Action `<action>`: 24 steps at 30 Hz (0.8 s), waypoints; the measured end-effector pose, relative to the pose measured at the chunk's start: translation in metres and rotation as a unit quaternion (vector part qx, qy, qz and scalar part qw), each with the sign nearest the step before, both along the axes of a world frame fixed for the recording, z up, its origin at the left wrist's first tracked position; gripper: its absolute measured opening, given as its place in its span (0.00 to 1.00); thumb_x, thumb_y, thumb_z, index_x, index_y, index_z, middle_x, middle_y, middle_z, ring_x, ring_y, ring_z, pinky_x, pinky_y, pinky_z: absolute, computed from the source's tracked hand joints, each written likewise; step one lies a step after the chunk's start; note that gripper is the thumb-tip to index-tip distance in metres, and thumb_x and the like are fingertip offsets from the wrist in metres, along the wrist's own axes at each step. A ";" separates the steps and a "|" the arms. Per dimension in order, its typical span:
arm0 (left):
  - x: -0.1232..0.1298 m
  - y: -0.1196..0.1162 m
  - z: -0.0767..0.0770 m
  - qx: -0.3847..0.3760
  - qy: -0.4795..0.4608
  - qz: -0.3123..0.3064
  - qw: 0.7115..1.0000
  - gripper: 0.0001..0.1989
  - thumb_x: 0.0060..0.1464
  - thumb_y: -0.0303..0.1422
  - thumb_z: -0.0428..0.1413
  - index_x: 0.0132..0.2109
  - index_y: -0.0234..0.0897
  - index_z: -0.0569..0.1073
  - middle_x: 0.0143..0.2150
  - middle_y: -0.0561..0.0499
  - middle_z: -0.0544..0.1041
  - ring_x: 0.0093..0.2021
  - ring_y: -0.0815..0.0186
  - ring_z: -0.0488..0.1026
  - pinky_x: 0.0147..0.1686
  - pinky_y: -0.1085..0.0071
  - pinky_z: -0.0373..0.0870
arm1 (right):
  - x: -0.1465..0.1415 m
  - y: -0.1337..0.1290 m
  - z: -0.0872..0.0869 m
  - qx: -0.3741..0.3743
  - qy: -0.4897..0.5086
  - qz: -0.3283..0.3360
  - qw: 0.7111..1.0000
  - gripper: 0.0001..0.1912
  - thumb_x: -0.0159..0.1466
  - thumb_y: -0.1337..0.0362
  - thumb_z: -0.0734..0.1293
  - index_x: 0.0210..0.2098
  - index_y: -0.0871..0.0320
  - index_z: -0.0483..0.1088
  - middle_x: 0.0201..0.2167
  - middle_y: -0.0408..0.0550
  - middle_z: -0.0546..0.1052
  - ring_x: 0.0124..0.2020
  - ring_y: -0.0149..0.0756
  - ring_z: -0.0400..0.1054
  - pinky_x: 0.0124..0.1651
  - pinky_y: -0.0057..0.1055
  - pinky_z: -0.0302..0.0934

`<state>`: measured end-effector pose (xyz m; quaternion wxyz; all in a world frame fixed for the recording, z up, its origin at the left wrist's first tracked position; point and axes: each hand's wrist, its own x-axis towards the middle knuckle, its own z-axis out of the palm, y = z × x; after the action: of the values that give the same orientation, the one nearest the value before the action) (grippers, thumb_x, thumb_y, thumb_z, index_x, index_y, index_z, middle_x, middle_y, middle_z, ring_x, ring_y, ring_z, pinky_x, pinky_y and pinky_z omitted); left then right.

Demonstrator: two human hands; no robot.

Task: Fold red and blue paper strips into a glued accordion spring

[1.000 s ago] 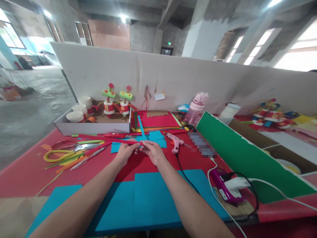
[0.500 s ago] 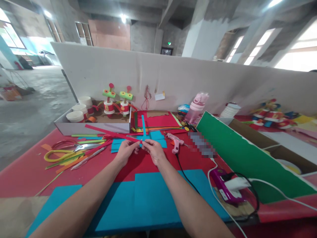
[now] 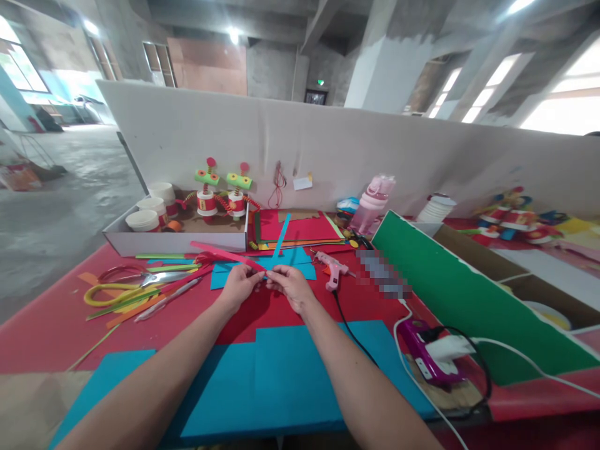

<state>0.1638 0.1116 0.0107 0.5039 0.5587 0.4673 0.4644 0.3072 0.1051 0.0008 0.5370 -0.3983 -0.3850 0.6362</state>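
My left hand pinches the near end of a red paper strip, which stretches away to the upper left. My right hand is closed where the red strip meets a blue paper strip; the blue one points away from me, leaning right. The fingertips of both hands nearly touch, and they hide the joint between the strips. Blue paper pieces lie just behind the hands. To the right of my right hand rests a pink glue gun with a black cord.
Yellow-handled scissors and loose coloured strips lie at left. Behind them, a white box holds cups and two paper figures. A pink bottle, green board and purple power socket are at right.
The blue strip has swung to the right. The red strip's far end has shifted right and slightly down. Both hands stay close together in nearly the same place.
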 end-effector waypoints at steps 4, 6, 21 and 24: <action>0.001 -0.001 0.002 -0.007 -0.086 -0.026 0.996 0.15 0.40 0.41 0.64 0.26 0.34 0.70 0.20 0.54 0.70 0.20 0.71 0.65 0.22 0.74 0.62 | 0.001 0.002 0.000 0.004 -0.001 -0.032 0.999 0.17 0.41 0.58 0.77 0.24 0.60 0.70 0.19 0.41 0.74 0.23 0.29 0.70 0.32 0.26 0.66; 0.000 -0.001 0.003 -0.023 -0.139 -0.033 0.989 0.16 0.40 0.41 0.64 0.30 0.34 0.71 0.22 0.54 0.70 0.21 0.71 0.65 0.22 0.74 0.63 | -0.002 0.001 0.001 0.008 0.005 -0.057 0.998 0.17 0.42 0.58 0.77 0.23 0.60 0.69 0.19 0.40 0.74 0.23 0.29 0.71 0.33 0.27 0.67; -0.001 0.001 0.000 0.007 -0.096 -0.034 0.995 0.15 0.42 0.41 0.63 0.27 0.33 0.71 0.21 0.54 0.71 0.21 0.73 0.64 0.22 0.76 0.61 | -0.011 -0.003 0.001 -0.019 0.035 -0.045 0.998 0.18 0.42 0.59 0.78 0.24 0.62 0.69 0.19 0.43 0.75 0.21 0.30 0.71 0.33 0.29 0.71; 0.000 -0.002 0.004 0.010 -0.110 -0.045 0.993 0.15 0.46 0.42 0.61 0.29 0.33 0.71 0.22 0.54 0.70 0.21 0.72 0.65 0.22 0.75 0.62 | -0.009 -0.003 0.002 -0.014 0.035 -0.054 0.998 0.17 0.43 0.59 0.78 0.24 0.63 0.71 0.19 0.44 0.75 0.21 0.30 0.71 0.31 0.29 0.70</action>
<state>0.1642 0.1093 0.0150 0.5669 0.5299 0.3787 0.5044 0.2981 0.1025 0.0028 0.5781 -0.4038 -0.3349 0.6249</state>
